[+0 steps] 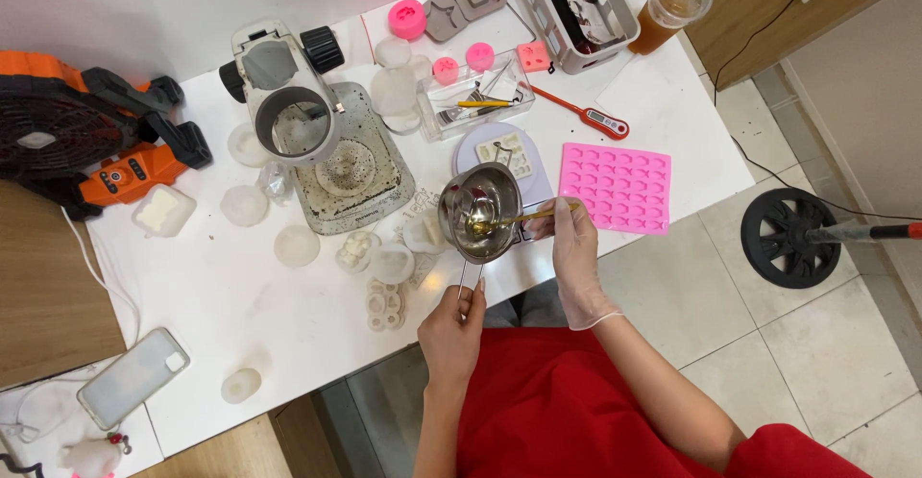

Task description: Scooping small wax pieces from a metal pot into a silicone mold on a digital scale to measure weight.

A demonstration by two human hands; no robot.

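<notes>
A small steel melting pot (480, 207) hangs over the white table's front edge (317, 363). My bare left hand (453, 329) grips its thin wire handle (468, 281) from below. My right hand (576, 257), in a clear glove, holds a gold-coloured spoon (519, 219) whose bowl lies inside the pot in a yellowish liquid. Just right of the pot lies a pink silicone mould (619, 187) with rows of small cavities. Behind the pot sits a round lilac scale (538, 175) carrying a small white mould (506, 154).
A stereo microscope head and stained stand (307, 122) occupy the table's middle, among several clear and white moulds. A red probe thermometer (586, 113), pink moulds, a clear box and an iced drink (672, 7) lie at the back. A phone (133, 377) lies at left, an orange fan (86, 132) behind it.
</notes>
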